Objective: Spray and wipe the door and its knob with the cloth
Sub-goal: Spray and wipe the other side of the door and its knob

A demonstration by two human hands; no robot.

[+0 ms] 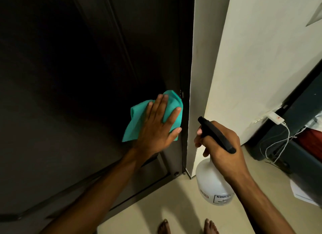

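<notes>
Two hands: left hand (157,124) flat on cloth (137,122) w/ door (69,94); right hand (221,146) round spray bottle (211,185).

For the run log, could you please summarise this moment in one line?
left hand: pressing cloth on door | right hand: holding spray bottle

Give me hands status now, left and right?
Left hand: open, flat, pressing the green cloth against the dark door.
Right hand: closed around the spray bottle trigger head.
</notes>
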